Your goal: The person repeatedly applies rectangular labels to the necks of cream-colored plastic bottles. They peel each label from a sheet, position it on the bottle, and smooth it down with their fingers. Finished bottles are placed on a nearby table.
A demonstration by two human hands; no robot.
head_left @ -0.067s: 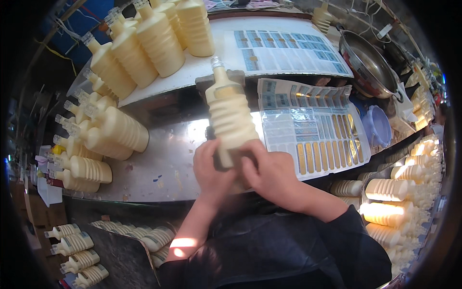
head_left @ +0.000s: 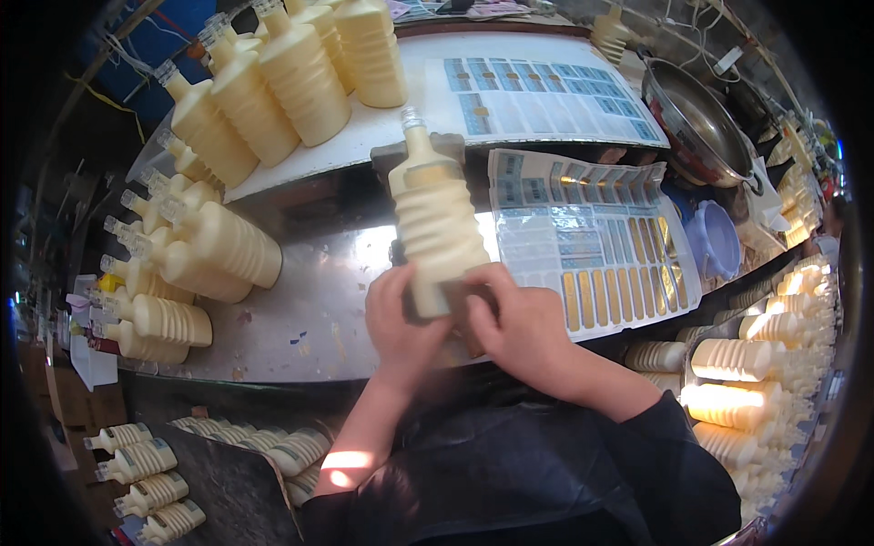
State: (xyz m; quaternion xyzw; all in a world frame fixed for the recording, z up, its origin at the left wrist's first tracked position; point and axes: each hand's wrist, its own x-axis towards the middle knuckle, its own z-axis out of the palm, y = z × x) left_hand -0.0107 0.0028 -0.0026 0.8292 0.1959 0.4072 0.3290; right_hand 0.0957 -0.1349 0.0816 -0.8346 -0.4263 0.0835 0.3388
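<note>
A cream ribbed bottle (head_left: 442,227) with a clear glass-like neck lies in front of me, its neck pointing away and resting over a dark block (head_left: 448,146). A tan strip label (head_left: 431,174) crosses its shoulder. My left hand (head_left: 401,318) is closed around the left side of its lower end. At the lower right side, my right hand (head_left: 519,323) has bent fingers and thumb pressed against the bottle. Whether a small label is under those fingers is hard to make out. Right of the bottle lies a sheet of gold and blue strip labels (head_left: 592,246).
Several cream bottles (head_left: 300,82) stand on the white shelf (head_left: 419,73) at the back left, and more (head_left: 218,246) lean at the metal table's left. A second label sheet (head_left: 546,91), a metal pan (head_left: 696,118) and a lilac basin (head_left: 715,238) sit far right. Bottles (head_left: 737,400) pile up at right.
My right hand's fingers and thumb have shifted slightly right at the bottle's lower end. The bottle and my left hand stay nearly in place.
</note>
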